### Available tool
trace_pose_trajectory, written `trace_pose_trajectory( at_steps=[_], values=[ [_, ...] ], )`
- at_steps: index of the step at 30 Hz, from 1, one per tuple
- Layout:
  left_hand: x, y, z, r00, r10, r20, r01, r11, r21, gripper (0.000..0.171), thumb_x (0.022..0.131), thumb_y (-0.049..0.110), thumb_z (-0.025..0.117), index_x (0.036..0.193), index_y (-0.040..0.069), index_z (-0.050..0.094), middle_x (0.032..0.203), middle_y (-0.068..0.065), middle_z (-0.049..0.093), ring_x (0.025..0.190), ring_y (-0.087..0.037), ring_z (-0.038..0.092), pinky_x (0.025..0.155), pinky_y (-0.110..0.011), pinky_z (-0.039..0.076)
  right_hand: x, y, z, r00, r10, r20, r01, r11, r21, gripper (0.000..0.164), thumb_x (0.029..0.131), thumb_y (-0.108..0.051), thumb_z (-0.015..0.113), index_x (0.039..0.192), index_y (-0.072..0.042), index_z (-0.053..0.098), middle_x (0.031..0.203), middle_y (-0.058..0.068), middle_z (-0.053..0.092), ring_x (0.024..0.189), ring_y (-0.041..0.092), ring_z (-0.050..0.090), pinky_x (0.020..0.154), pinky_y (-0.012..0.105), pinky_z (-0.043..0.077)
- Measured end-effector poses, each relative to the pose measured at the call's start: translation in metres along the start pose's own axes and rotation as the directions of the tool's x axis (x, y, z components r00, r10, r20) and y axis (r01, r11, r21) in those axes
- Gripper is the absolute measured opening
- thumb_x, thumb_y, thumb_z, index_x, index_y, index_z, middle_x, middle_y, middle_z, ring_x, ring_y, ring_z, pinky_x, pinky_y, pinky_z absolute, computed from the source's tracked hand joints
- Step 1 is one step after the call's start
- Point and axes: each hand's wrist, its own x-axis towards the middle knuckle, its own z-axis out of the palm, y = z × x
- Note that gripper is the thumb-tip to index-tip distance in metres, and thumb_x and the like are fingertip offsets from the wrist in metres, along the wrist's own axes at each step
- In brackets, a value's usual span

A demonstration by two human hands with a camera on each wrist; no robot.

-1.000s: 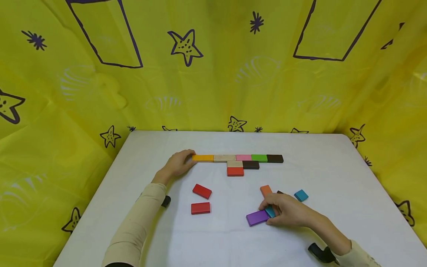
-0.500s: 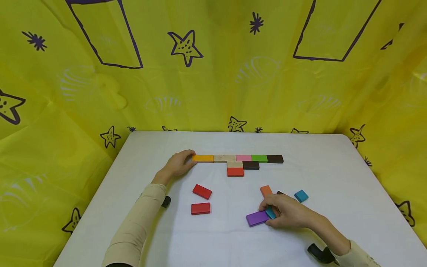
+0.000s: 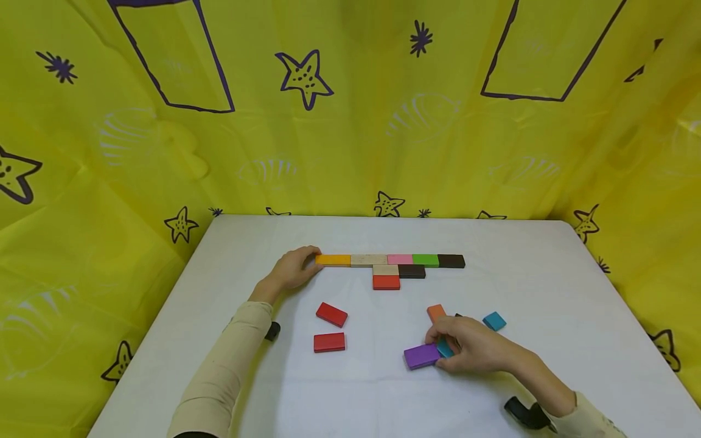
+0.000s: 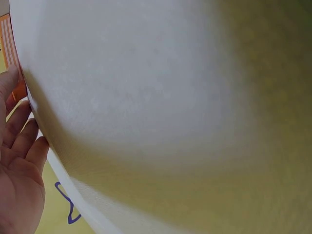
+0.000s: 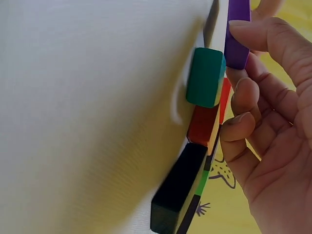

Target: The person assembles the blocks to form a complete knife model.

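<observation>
My left hand (image 3: 292, 269) pinches the left end of a yellow-orange wooden block (image 3: 333, 260), the first in a row at the back. Along that row follow a beige block (image 3: 369, 260), a pink one (image 3: 400, 259), a green one (image 3: 425, 260) and a dark brown one (image 3: 451, 261). My right hand (image 3: 475, 345) holds a purple block (image 3: 420, 356) between thumb and fingers by its right end. In the right wrist view the thumb lies across this purple block (image 5: 237, 41). Just beside it is a blue block (image 3: 444, 348), partly hidden by the hand.
Under the row sit a short beige block (image 3: 386, 269), a dark brown block (image 3: 412, 271) and a red block (image 3: 386, 282). Two loose red blocks (image 3: 331, 314) lie left of centre. An orange block (image 3: 436, 312) and another blue block (image 3: 495, 321) lie near the right hand.
The purple block has shifted very slightly away from the front edge in my right hand. My left hand and the row have stayed in place.
</observation>
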Motion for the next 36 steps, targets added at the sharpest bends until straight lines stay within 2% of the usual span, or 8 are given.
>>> trace_pose_trajectory(
  at_steps=[6, 10, 17, 23, 31, 36],
  values=[
    [0.000, 0.000, 0.000, 1.000, 0.001, 0.000, -0.001, 1.000, 0.004, 0.036, 0.102, 0.025, 0.064, 0.133, 0.007, 0.060, 0.135, -0.012, 0.064, 0.125, -0.032, 0.058, 0.114, -0.049, 0.043, 0.002, -0.001, -0.002, 1.000, -0.002, -0.019, 0.003, 0.998, 0.060, 0.029, 0.084, -0.019, 0.085, 0.106, -0.023, 0.066, 0.077, -0.008, 0.053, 0.064, 0.000, 0.046, 0.057, 0.019, 0.040],
    [0.000, 0.000, 0.000, 1.000, 0.006, -0.003, -0.006, 1.000, 0.004, 0.036, 0.102, 0.025, 0.065, 0.132, 0.006, 0.060, 0.134, -0.012, 0.064, 0.126, -0.032, 0.058, 0.114, -0.048, 0.042, 0.005, 0.001, -0.001, 0.999, -0.014, -0.042, 0.018, 0.996, 0.089, 0.030, 0.082, -0.013, 0.085, 0.104, -0.022, 0.066, 0.073, -0.005, 0.052, 0.062, 0.000, 0.045, 0.055, 0.018, 0.040],
    [0.000, -0.001, 0.000, 1.000, 0.016, -0.009, -0.016, 1.000, 0.007, 0.036, 0.101, 0.025, 0.065, 0.132, 0.006, 0.060, 0.135, -0.013, 0.064, 0.126, -0.032, 0.058, 0.114, -0.048, 0.042, 0.010, 0.005, -0.002, 0.991, -0.073, -0.112, 0.081, 0.994, 0.075, 0.032, 0.082, -0.010, 0.085, 0.103, -0.022, 0.065, 0.079, -0.002, 0.059, 0.062, -0.001, 0.046, 0.055, 0.018, 0.043],
    [0.000, -0.001, 0.000, 1.000, 0.017, -0.006, -0.017, 1.000, 0.012, 0.037, 0.102, 0.025, 0.064, 0.132, 0.006, 0.060, 0.136, -0.013, 0.063, 0.127, -0.032, 0.057, 0.115, -0.048, 0.042, 0.013, 0.009, -0.006, 0.978, -0.115, -0.172, 0.128, 0.990, 0.062, 0.029, 0.082, -0.008, 0.085, 0.104, -0.016, 0.066, 0.080, -0.002, 0.059, 0.061, -0.002, 0.045, 0.052, 0.017, 0.042],
    [-0.001, 0.002, -0.003, 1.000, 0.015, -0.007, -0.015, 1.000, 0.008, 0.035, 0.101, 0.024, 0.065, 0.131, 0.006, 0.060, 0.134, -0.013, 0.064, 0.125, -0.032, 0.058, 0.114, -0.048, 0.042, 0.016, 0.013, -0.011, 0.976, -0.048, -0.213, 0.056, 0.998, 0.029, 0.031, 0.082, -0.008, 0.084, 0.106, -0.017, 0.068, 0.086, -0.006, 0.059, 0.064, 0.001, 0.046, 0.053, 0.019, 0.042],
    [-0.001, 0.002, -0.002, 1.000, 0.016, -0.003, -0.016, 1.000, 0.013, 0.035, 0.102, 0.024, 0.064, 0.131, 0.006, 0.060, 0.134, -0.013, 0.064, 0.124, -0.033, 0.058, 0.113, -0.049, 0.043, 0.019, 0.017, -0.013, 0.978, 0.006, -0.209, 0.001, 0.999, 0.035, 0.032, 0.082, -0.009, 0.084, 0.107, -0.019, 0.067, 0.090, -0.007, 0.061, 0.067, 0.005, 0.050, 0.056, 0.020, 0.044]
  ],
)
